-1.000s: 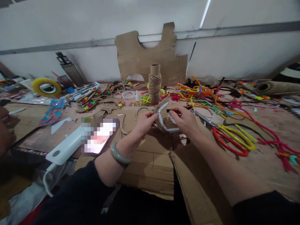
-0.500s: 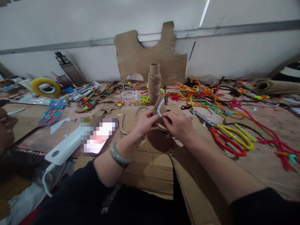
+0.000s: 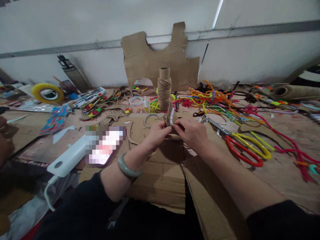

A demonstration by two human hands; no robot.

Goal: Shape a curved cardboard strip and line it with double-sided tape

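Between my two hands is a curved band of brown twine (image 3: pixel 169 113) with a white strip along its inner side. My left hand (image 3: pixel 158 134), with a pale green bangle (image 3: pixel 128 166) at its wrist, pinches the band's lower left side. On the other side, the fingers of my right hand (image 3: pixel 191 132) are closed on the band near the white strip. My fingers hide its lower part. Right behind it stands a cardboard tube wound with twine (image 3: pixel 164 90). A pale ring (image 3: pixel 150 120) lies just left of the band.
Cardboard sheets (image 3: pixel 155 186) lie under my hands. Scissors with red and yellow handles (image 3: pixel 243 150) rest at right, near tangled coloured pipe cleaners (image 3: pixel 217 95). At left are a lit phone (image 3: pixel 107 146), a white corded device (image 3: pixel 68 158) and a yellow tape roll (image 3: pixel 47 93). Another person's hand shows at far left.
The twine band now stands more upright, its top shifted slightly right and down. Both hands keep their hold, with the fingers moved only a little.
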